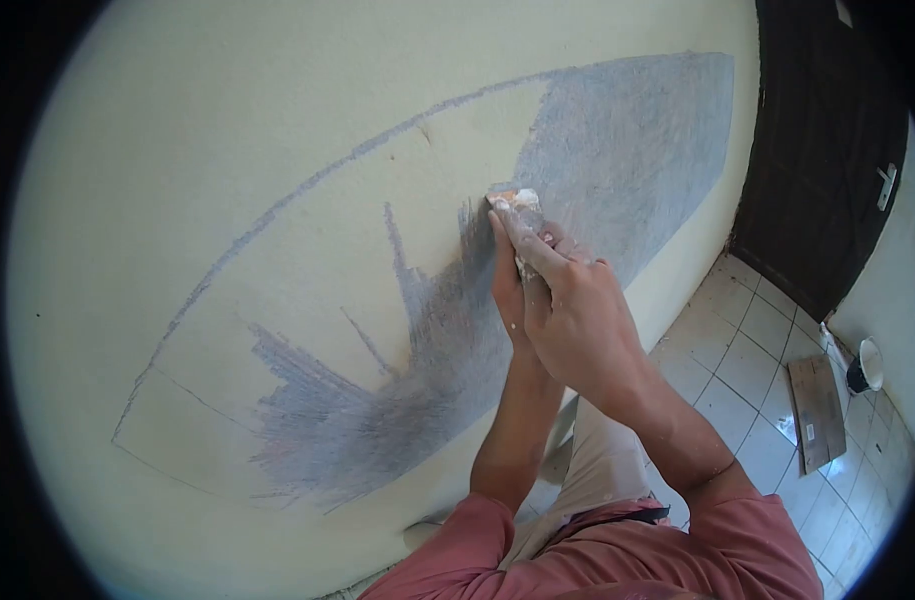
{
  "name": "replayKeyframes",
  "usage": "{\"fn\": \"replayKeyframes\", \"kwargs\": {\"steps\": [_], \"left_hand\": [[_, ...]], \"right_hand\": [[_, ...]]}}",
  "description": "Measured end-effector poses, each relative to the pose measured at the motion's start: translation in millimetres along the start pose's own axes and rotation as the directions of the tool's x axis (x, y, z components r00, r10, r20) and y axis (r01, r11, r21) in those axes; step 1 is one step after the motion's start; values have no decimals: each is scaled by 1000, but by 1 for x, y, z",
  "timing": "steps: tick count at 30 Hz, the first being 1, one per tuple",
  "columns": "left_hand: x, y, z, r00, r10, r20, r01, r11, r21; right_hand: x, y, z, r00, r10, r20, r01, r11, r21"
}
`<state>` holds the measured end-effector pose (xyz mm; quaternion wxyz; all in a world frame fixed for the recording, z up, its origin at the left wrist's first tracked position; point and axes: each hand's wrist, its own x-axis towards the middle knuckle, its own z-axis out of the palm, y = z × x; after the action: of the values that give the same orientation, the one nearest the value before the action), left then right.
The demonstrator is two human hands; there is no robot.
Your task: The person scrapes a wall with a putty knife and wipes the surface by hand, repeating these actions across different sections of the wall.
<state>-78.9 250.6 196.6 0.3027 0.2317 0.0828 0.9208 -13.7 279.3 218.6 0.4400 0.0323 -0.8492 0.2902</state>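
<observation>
Both my hands come together on a scraper [518,203] crusted with white plaster or paint, its front end against the wall [277,130]. My right hand [582,305] wraps round it from above, fingers closed. Beneath and to the left, my left hand [508,285] grips it too, partly hidden behind the right. The tool meets the wall where the pale surface borders a rough grey scraped patch [632,140]. A curved grey outline [307,185] bounds the pale area above. Dust whitens the fingers.
A dark door [827,130] with a metal handle [885,187] stands at the right. On the tiled floor [717,360] lie a brown board [815,412] and a dark bucket [864,368] with a pale inside. My legs [605,455] are close to the wall.
</observation>
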Motion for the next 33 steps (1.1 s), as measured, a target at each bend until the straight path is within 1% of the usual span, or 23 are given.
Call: {"fn": "replayKeyframes", "kwargs": {"steps": [1,3,5,6,8,10,11,13,14,17,18,20,21,23,24,26,27,29,30,32,33], "left_hand": [[1,-1,0,1000,11,-11,-11,1000,-10],[9,-6,2,999,27,37,-25,998,-57],[1,-9,-6,997,7,78,-4,999,-33],[-2,-6,-10,992,-17,128,14,1000,17],[-5,-4,-18,994,-47,100,36,994,106],[-7,-9,-24,996,-54,-71,65,984,166],[-6,-10,-21,994,-23,-108,46,975,216],[-9,-5,5,981,48,-187,15,946,323],[-10,-6,2,989,32,-145,16,948,317],[-3,-4,-6,999,9,-48,4,963,269],[-6,-7,-8,998,16,-54,-3,971,237],[-4,-9,-14,1000,28,-4,-26,973,230],[-2,-7,-18,998,33,45,-44,966,255],[-2,-4,-17,996,8,86,-26,978,208],[-5,-2,-7,996,-22,85,11,991,135],[-2,1,-4,994,-55,96,46,994,95],[4,3,-7,993,-55,106,42,991,128],[14,2,-5,996,-44,74,30,983,182],[18,2,1,999,-31,32,23,977,211],[23,5,14,999,-12,41,3,976,217],[24,7,21,996,-12,87,-5,982,190]], "right_hand": [[0,1,2,1000,14,-9,-14,1000,-16],[6,1,1,999,28,-21,-28,999,-35],[5,-3,-2,998,64,-3,-64,998,-25],[-1,-2,-3,994,103,21,-103,995,-3],[-10,1,-1,986,161,50,-163,986,37],[-16,8,8,975,220,13,-220,975,28],[-17,10,10,968,253,-6,-252,967,27],[-8,15,8,973,230,-25,-228,971,71],[-8,16,7,975,222,-32,-217,971,100],[-7,15,3,983,180,-31,-177,980,91],[-9,11,-1,983,185,-2,-185,979,83],[-9,3,-7,980,193,54,-196,979,63],[-8,5,-4,988,152,23,-152,987,45],[-6,9,2,997,68,-28,-67,998,10],[-5,9,2,997,68,-28,-68,998,5],[-3,7,1,997,75,-28,-76,997,-5],[1,8,3,996,64,-55,-65,998,-17],[10,10,5,994,37,-103,-42,998,-46],[12,10,4,994,51,-99,-56,997,-44],[20,8,-3,993,65,-94,-69,997,-36],[25,7,-6,993,83,-89,-86,996,-28]]}}
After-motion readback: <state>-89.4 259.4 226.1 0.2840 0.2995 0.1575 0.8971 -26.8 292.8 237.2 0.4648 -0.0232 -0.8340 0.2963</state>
